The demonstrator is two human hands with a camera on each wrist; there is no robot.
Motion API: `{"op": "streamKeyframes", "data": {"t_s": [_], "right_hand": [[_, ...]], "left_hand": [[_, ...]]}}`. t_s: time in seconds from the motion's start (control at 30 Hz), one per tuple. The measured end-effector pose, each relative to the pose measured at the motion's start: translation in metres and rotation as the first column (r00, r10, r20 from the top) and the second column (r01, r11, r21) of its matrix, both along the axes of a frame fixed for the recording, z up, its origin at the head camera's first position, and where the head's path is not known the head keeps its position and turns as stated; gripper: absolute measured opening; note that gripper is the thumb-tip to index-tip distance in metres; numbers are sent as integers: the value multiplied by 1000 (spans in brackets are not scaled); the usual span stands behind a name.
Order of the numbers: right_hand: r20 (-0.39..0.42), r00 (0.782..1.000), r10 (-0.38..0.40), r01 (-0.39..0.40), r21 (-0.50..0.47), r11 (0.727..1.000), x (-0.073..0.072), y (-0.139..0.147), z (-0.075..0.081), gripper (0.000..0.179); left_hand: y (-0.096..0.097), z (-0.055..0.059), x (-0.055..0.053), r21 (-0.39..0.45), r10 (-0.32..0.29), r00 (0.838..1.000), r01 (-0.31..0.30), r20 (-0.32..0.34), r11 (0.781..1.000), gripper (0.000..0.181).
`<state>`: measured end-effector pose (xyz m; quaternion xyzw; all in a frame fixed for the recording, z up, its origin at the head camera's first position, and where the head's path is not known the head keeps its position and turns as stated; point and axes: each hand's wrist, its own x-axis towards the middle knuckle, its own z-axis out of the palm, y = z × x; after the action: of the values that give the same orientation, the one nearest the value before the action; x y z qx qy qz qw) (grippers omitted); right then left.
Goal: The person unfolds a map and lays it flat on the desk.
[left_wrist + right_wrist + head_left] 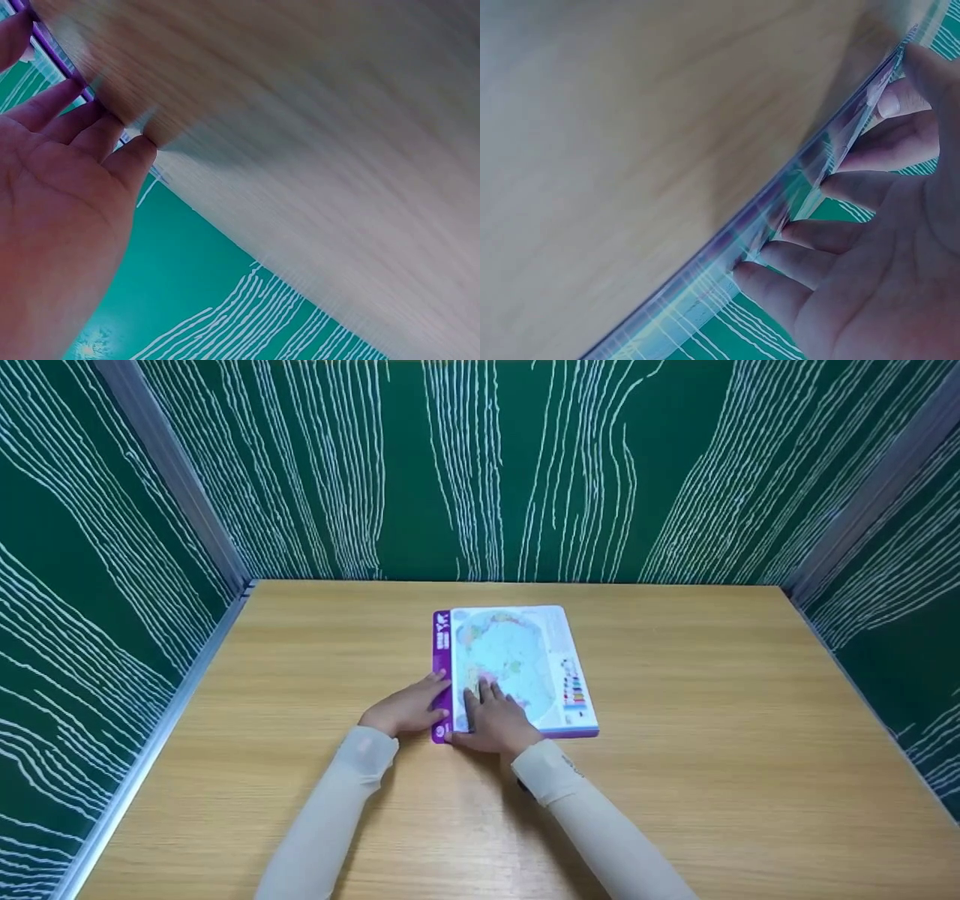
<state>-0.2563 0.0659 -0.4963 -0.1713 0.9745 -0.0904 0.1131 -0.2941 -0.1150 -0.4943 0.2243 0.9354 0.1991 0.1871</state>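
Observation:
A flat, thick map board (525, 637) lies on the table, with a world map on its white top and a purple strip (441, 656) down its left side. Whether it is a book or a box I cannot tell. My left hand (407, 706) touches the purple strip with extended fingers. The lower left part of the map lies under my right hand (497, 725), whose fingers are spread and rest on it. In the right wrist view, the right fingertips touch the glossy surface (761, 217), which mirrors them; part of the left hand (900, 135) shows beyond.
The wooden table (712, 697) stretches out around the board on all sides. Green walls (405, 472) with white wavy lines stand at the back and both sides, joined by grey metal posts (180, 472).

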Motion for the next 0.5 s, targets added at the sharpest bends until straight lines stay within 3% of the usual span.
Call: {"op": "streamKeyframes", "data": {"t_s": [0.17, 0.5], "right_hand": [[-13, 1000, -18, 18, 2, 1000, -1, -2, -1, 90], [34, 999, -40, 40, -18, 999, -1, -3, 2, 86]], "left_hand": [[0, 0, 1, 1, 1, 1000, -1, -8, 1000, 60], [2, 0, 1, -12, 36, 999, -36, 29, 999, 61]]}}
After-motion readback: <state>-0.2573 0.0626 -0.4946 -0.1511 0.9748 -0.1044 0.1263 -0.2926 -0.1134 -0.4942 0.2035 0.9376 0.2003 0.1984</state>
